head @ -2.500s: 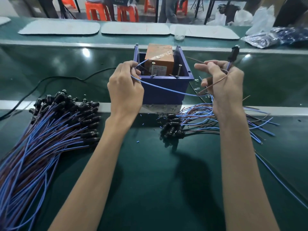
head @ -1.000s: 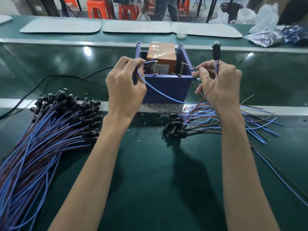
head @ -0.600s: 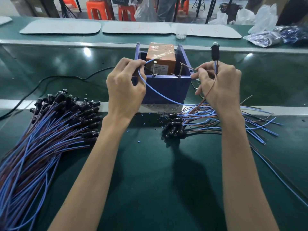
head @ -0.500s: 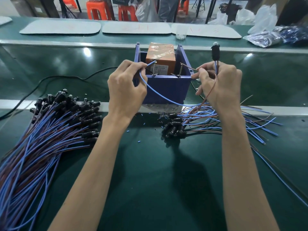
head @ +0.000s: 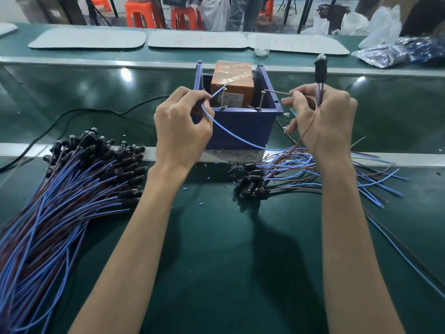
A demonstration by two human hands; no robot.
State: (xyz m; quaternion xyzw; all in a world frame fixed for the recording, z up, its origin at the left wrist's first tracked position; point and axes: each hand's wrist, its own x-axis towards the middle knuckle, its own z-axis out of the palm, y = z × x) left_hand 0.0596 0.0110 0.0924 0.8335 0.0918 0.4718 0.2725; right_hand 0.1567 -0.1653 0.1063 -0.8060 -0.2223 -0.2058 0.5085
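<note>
— So, what's each hand holding?
— Left hand (head: 183, 131) pinches the blue wire (head: 217, 93), right hand (head: 322, 119) the brown wire (head: 278, 92); tips meet the screws (head: 222, 100) just beyond the fingertips (head: 207, 98).

Two hands (head: 183, 131), one bin (head: 240, 127), two screws (head: 222, 98), two wire piles (head: 60, 201), three mats (head: 89, 38).

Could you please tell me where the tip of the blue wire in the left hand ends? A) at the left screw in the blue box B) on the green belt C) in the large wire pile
A: the left hand pinches the blue wire, whose tip ends at the head of the left screw standing in the blue box.
</note>
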